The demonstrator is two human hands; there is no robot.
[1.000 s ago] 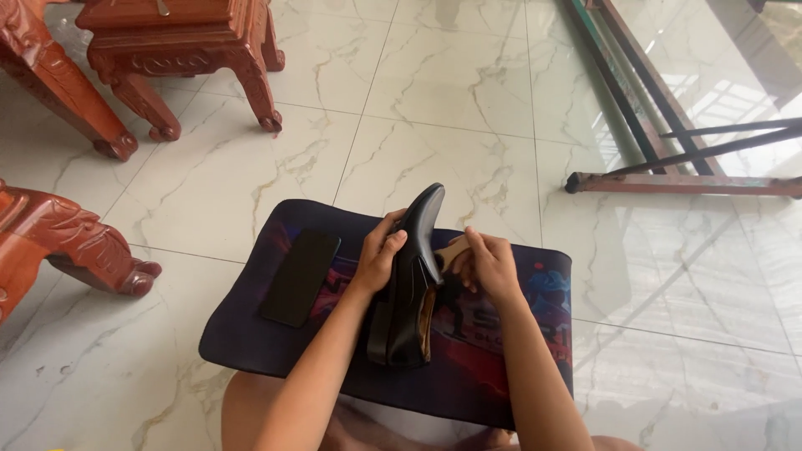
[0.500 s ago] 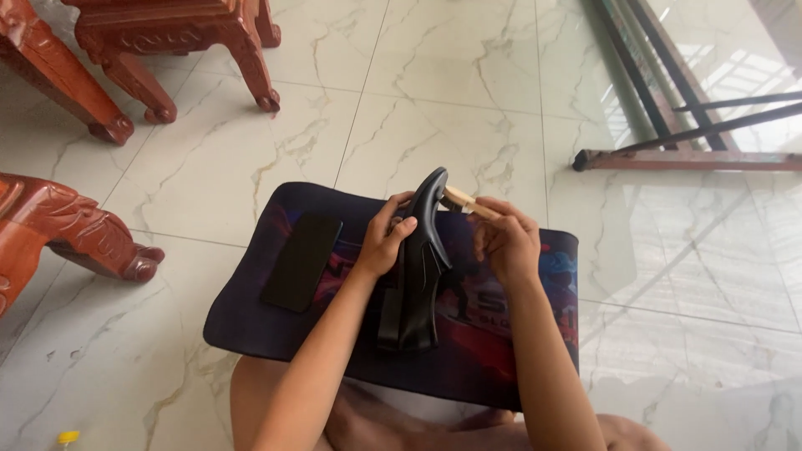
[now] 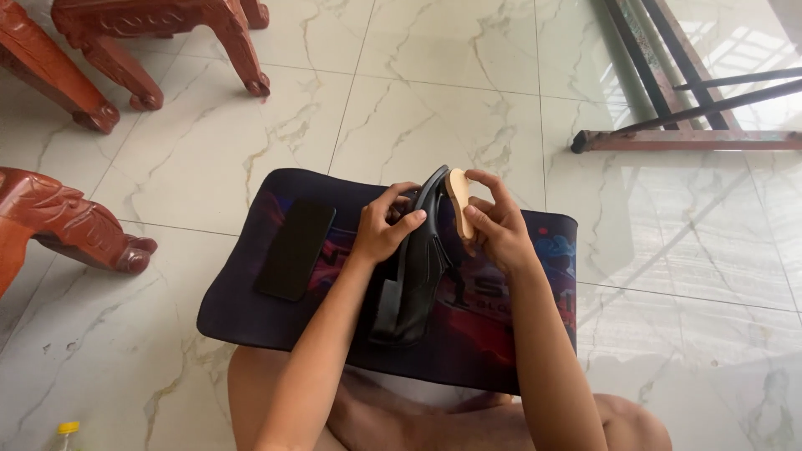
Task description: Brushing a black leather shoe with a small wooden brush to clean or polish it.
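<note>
A black leather shoe (image 3: 413, 276) stands tilted on its side over a dark printed mat (image 3: 251, 309), toe pointing away from me. My left hand (image 3: 384, 225) grips the shoe's upper edge near the opening. My right hand (image 3: 493, 221) pinches a tan insole (image 3: 458, 209) that sticks out of the shoe's opening. A black phone (image 3: 295, 249) lies flat on the mat's left part, apart from both hands.
Carved red-brown wooden furniture legs (image 3: 92, 225) stand at the left and top left. A dark metal frame (image 3: 685, 138) lies on the marble floor at the upper right. A small yellow-capped bottle (image 3: 63, 434) sits at the bottom left. My bare knees show below the mat.
The tan insole has come further out of the shoe, with my right hand drawing it up. The view has shifted so the mat sits lower.
</note>
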